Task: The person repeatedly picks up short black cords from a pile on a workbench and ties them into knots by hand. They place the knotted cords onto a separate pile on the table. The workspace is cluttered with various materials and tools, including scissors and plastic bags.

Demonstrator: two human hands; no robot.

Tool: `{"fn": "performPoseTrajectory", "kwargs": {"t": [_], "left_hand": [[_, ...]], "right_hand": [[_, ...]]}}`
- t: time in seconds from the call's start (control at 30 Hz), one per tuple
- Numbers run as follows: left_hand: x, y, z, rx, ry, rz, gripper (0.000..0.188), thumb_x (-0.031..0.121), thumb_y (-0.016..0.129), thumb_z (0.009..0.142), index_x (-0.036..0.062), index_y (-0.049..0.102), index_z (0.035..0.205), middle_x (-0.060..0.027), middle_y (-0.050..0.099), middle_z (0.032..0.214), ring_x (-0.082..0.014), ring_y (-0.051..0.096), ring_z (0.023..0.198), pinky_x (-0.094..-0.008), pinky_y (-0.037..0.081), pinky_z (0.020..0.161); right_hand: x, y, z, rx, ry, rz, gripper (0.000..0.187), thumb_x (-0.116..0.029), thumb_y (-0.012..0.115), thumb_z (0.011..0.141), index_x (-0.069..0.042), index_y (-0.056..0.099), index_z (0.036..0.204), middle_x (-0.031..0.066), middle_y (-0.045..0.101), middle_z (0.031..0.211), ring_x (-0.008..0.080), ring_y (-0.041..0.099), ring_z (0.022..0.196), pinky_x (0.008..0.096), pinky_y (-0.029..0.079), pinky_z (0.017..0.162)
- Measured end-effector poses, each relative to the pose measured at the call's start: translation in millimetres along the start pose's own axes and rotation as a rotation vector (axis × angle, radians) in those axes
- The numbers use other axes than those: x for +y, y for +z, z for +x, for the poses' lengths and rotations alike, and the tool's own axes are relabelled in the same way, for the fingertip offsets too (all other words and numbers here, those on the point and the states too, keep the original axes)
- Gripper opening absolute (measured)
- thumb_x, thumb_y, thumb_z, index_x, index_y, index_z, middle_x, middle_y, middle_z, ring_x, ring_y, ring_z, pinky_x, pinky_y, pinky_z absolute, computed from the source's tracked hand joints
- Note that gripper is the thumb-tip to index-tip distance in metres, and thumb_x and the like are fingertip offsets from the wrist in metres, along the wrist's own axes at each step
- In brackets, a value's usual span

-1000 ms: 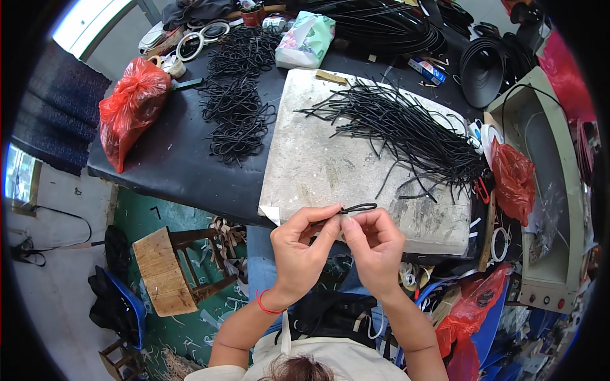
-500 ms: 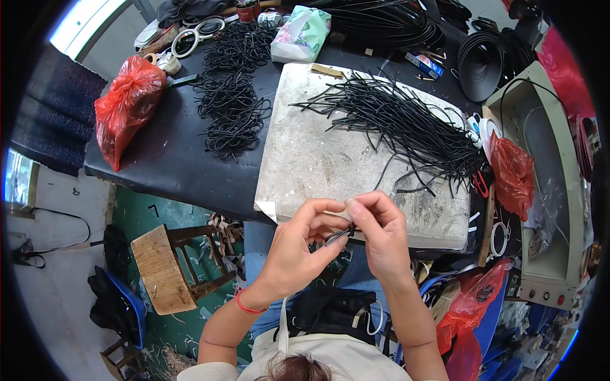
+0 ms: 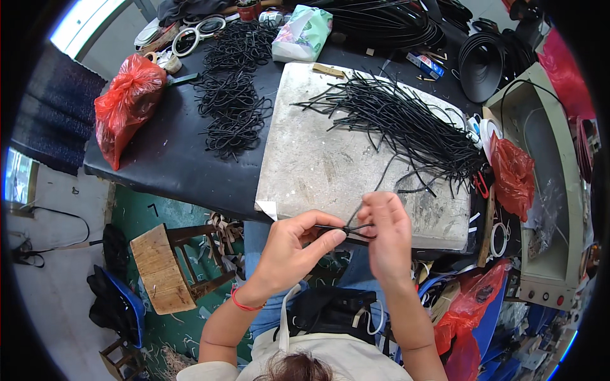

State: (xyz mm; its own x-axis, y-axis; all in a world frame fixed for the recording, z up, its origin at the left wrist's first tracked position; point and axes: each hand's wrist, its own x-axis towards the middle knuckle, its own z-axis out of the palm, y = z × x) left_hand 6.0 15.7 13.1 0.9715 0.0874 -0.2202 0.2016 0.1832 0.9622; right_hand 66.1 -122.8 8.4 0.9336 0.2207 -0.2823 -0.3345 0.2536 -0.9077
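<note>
Both hands are sitting slightly lower against the slab's (image 3: 318, 165) near edge than half a second ago, and the cord (image 3: 351, 228) is now showing between them as a thin dark strand rather than lying buried under the fingers.

Much of the cord is hiding behind the right hand (image 3: 389, 236); its far end is running up past the fingers onto the slab and is hard to trace there. Whether it is looped or knotted cannot be told.

The left hand (image 3: 293, 254) is reaching in from the lower left, palm turned inward, thumb and forefinger closing tight on the cord's left end. The right hand is standing more upright, back to the camera, fingers curling down and pinching the cord's other part; its fingertips are out of sight.

Beyond the hands, a loose pile (image 3: 406, 124) of black cords is lying across the slab's far right part.
</note>
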Motion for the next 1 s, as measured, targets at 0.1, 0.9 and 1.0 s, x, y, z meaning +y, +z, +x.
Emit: {"fn": "performPoseTrajectory", "kwargs": {"t": [0.1,0.9,1.0], "left_hand": [[-4.8,-9.0,-1.3,-0.002,0.057,0.079,0.02,0.011,0.065,0.083,-0.0023,0.063,0.097,-0.0034,0.064,0.078,-0.0033,0.053,0.064,-0.0187,0.043,0.056],[-2.2,8.4,-15.6,-0.066,-0.005,-0.089,0.021,0.008,0.057,0.088,-0.0032,0.06,0.105,-0.003,0.063,0.088,-0.0049,0.055,0.071,-0.0203,0.047,0.06],[-7.0,1.3,-8.4,-0.078,-0.027,-0.147,0.022,0.009,0.056,0.088,-0.0038,0.058,0.106,-0.0036,0.062,0.087,-0.0053,0.056,0.075,-0.0201,0.047,0.067]], "right_hand": [[-14.2,-4.4,-5.4,-0.039,0.191,-0.215,0.019,-0.02,0.059,0.089,-0.003,0.054,0.081,-0.0039,0.052,0.068,0.001,0.043,0.06,0.0173,0.033,0.052],[2.7,5.2,-8.8,-0.017,-0.142,-0.093,0.023,-0.013,0.057,0.088,-0.007,0.047,0.069,-0.0055,0.045,0.06,-0.0006,0.041,0.052,0.0167,0.035,0.046],[-8.4,-1.9,-5.0,-0.141,-0.067,-0.103,0.018,-0.015,0.059,0.088,-0.005,0.052,0.075,-0.0055,0.047,0.062,0.0003,0.042,0.056,0.0174,0.036,0.05]]}}
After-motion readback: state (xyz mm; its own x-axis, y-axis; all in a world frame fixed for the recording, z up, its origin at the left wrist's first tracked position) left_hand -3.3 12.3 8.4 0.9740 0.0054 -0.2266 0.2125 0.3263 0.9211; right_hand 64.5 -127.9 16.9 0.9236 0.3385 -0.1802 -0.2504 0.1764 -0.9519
